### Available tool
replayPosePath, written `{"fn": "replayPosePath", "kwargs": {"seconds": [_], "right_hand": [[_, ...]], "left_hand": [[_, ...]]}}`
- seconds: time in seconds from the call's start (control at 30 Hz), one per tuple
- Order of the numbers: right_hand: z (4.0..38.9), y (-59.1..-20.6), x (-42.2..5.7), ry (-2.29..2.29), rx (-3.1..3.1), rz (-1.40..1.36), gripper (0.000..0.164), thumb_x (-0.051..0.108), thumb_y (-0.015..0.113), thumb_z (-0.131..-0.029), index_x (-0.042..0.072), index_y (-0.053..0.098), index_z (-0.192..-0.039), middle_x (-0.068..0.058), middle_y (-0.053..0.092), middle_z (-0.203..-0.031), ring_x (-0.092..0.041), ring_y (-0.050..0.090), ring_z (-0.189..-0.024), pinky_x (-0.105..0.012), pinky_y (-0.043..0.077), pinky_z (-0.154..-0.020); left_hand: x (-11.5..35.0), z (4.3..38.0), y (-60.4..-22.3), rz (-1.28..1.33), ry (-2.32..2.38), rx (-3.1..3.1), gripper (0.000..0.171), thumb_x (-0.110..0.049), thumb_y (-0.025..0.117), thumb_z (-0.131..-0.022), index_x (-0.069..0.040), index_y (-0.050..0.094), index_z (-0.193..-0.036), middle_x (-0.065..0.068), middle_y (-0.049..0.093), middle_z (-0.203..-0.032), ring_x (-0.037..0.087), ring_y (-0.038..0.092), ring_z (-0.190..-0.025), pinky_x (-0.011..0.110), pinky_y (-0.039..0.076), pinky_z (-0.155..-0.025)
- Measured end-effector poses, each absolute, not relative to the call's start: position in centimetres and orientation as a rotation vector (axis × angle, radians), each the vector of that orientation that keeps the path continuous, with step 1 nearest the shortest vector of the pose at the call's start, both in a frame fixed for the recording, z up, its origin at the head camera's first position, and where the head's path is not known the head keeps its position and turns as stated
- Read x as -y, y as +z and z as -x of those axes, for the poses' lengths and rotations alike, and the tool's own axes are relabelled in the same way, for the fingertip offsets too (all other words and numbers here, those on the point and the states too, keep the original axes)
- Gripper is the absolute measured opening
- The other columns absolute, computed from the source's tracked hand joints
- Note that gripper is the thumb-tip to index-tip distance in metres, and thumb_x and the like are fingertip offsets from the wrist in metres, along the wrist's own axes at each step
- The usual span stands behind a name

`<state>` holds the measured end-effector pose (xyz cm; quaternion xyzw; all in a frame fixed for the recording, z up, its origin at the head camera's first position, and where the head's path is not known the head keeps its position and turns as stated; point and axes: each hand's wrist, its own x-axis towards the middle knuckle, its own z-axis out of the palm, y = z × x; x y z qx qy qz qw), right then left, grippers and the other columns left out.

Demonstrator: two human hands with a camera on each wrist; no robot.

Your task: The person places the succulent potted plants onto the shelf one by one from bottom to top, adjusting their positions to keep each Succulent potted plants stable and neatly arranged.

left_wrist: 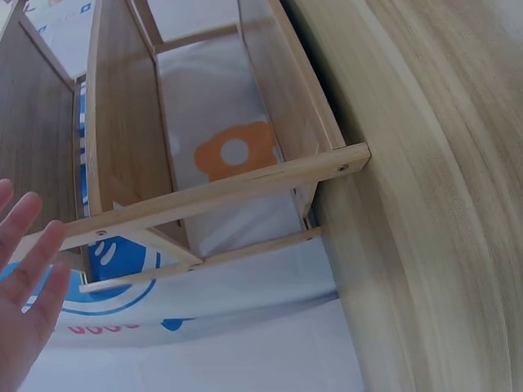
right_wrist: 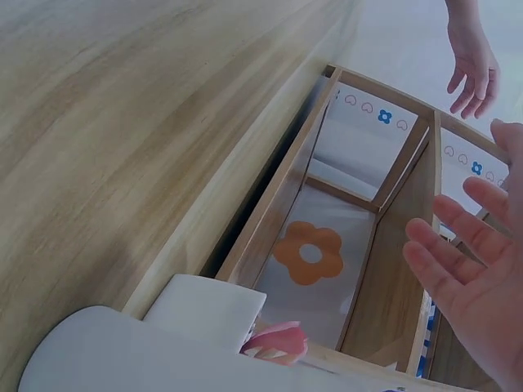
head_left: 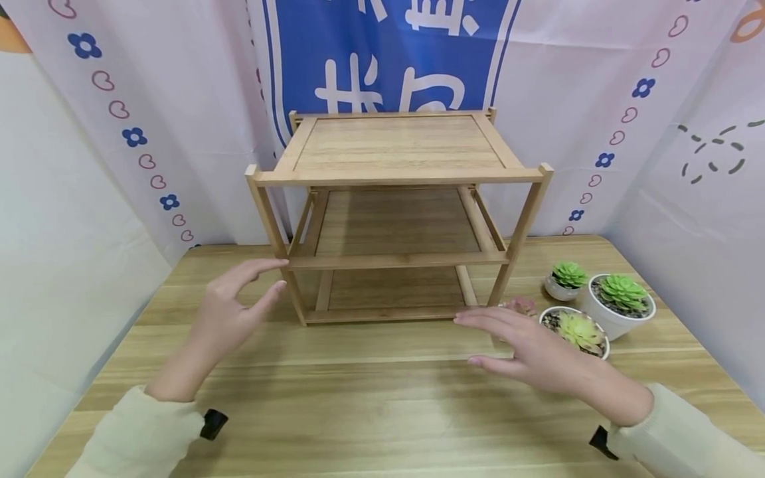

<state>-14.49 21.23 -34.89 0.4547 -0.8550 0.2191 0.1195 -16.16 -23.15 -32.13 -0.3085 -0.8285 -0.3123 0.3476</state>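
A three-tier wooden shelf rack [head_left: 394, 260] stands upright on the wooden table. At its left front post, my left hand [head_left: 232, 311] is held with fingers extended and thumb apart; the index fingertip overlaps the post near the middle tier. Nothing is in that hand. The left wrist view shows its spread fingers [left_wrist: 37, 261] beside the rack's side frame. My right hand [head_left: 532, 345] hovers before the lower right corner of the rack, fingers extended and thumb lowered, holding nothing. In the right wrist view its palm [right_wrist: 490, 302] faces the rack's tiers.
Right of the rack stand potted succulents: a small green one [head_left: 564, 281], a larger green one [head_left: 621, 302] and a yellow-green one [head_left: 576, 332] partly behind my right hand. A pink succulent [head_left: 518, 305] shows above that hand. Printed white cloth [head_left: 203, 119] hangs behind the table.
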Motion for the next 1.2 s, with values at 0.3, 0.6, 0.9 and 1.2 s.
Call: {"fn": "replayPosePath", "kwargs": {"seconds": [0.3,0.6,0.9,1.2], "right_hand": [[14.3,-35.0,-21.9,0.647,2.364,-1.342,0.046,0.042,0.061,-0.103,0.011,0.063,-0.137,-0.003,0.065,-0.135,-0.023,0.062,-0.121,-0.022,0.039,-0.114],[13.9,-34.5,-22.5,0.688,2.280,-1.330,0.047,0.043,0.057,-0.105,0.007,0.065,-0.134,-0.006,0.068,-0.130,-0.028,0.065,-0.116,-0.022,0.025,-0.121],[13.8,-34.2,-23.3,0.706,2.234,-1.313,0.049,0.046,0.054,-0.105,0.007,0.066,-0.132,-0.007,0.069,-0.128,-0.021,0.060,-0.124,-0.022,0.028,-0.121],[13.8,-33.4,-24.2,0.686,2.266,-1.265,0.052,0.050,0.052,-0.105,0.007,0.067,-0.131,-0.006,0.068,-0.129,-0.012,0.055,-0.129,-0.018,0.036,-0.115]], "left_hand": [[23.1,16.2,-31.9,0.594,-0.998,2.134,0.033,0.009,0.071,-0.088,0.005,0.068,-0.120,0.017,0.072,-0.117,-0.001,0.060,-0.110,0.010,0.050,-0.093],[22.7,16.7,-31.3,0.392,-1.290,2.152,0.038,0.004,0.065,-0.097,0.008,0.055,-0.133,0.017,0.064,-0.125,0.006,0.060,-0.113,0.013,0.053,-0.093],[22.1,17.4,-31.0,0.337,-1.397,2.184,0.044,-0.005,0.064,-0.101,0.003,0.050,-0.142,0.010,0.056,-0.139,0.012,0.057,-0.119,0.016,0.052,-0.096],[21.7,18.2,-31.2,0.287,-1.479,2.208,0.050,-0.012,0.063,-0.102,0.002,0.045,-0.147,0.011,0.053,-0.140,0.007,0.055,-0.118,0.015,0.052,-0.095]]}}
